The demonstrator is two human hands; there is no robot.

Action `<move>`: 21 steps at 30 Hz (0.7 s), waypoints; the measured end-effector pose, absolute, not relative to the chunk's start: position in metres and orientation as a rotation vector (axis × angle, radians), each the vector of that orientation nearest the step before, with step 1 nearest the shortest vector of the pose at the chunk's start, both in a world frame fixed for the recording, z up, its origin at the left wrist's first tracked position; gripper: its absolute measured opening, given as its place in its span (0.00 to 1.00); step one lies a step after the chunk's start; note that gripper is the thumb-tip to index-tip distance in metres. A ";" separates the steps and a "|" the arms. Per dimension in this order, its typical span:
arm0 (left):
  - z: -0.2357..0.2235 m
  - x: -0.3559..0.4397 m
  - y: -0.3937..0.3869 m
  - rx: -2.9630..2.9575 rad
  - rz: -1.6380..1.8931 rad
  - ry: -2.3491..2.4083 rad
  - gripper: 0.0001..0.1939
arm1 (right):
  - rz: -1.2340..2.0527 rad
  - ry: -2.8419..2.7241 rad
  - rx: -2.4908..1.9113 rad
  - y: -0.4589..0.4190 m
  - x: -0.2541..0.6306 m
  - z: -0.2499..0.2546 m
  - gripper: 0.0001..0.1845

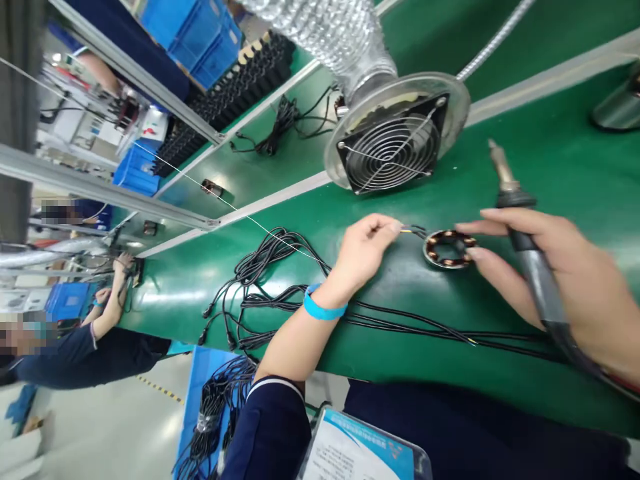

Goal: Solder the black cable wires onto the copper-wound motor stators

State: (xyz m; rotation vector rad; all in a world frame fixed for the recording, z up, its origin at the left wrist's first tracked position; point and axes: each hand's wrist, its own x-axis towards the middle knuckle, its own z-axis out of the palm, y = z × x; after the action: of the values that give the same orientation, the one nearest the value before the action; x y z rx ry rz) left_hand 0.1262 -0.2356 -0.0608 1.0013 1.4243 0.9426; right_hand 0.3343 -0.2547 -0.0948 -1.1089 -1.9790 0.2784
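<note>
Our left grip point(364, 250): pinched on thin wires point(414, 231); our right grip point(567, 267): closed on round copper-wound ring point(433, 259), soldering iron point(543, 287).

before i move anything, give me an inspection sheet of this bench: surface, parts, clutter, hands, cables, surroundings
Surface: green bench, glossy
Parts: copper-wound ring with thin wires; soldering iron, tip away from the ring
Clutter: metal cylinder, upper right
Left hand: pinches the wires
Right hand: holds the iron, thumb and finger at the ring
Cables: black cables on the bench, more in a blue bin
Surroundings: fan on silver duct
</note>
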 end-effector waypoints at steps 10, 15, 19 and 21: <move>-0.047 0.021 -0.204 1.073 1.104 2.024 0.10 | 0.304 -1.942 -1.184 -0.250 0.355 -0.111 0.27; -0.045 0.015 -0.217 1.410 0.457 1.853 0.02 | 0.378 -2.006 -1.216 -0.247 0.356 -0.111 0.24; -0.058 0.020 -0.214 1.414 0.464 1.828 0.10 | 0.356 -2.080 -1.121 -0.240 0.364 -0.102 0.16; -0.063 0.021 -0.211 1.399 0.486 1.860 0.10 | 0.389 -2.115 -1.158 -0.237 0.377 -0.100 0.13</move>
State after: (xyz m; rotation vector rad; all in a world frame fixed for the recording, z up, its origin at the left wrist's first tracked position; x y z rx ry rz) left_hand 0.0210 -0.2113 -0.0631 1.3989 1.8597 0.4861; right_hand 0.3768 -0.2373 -0.1000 -1.1584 -2.1148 0.3895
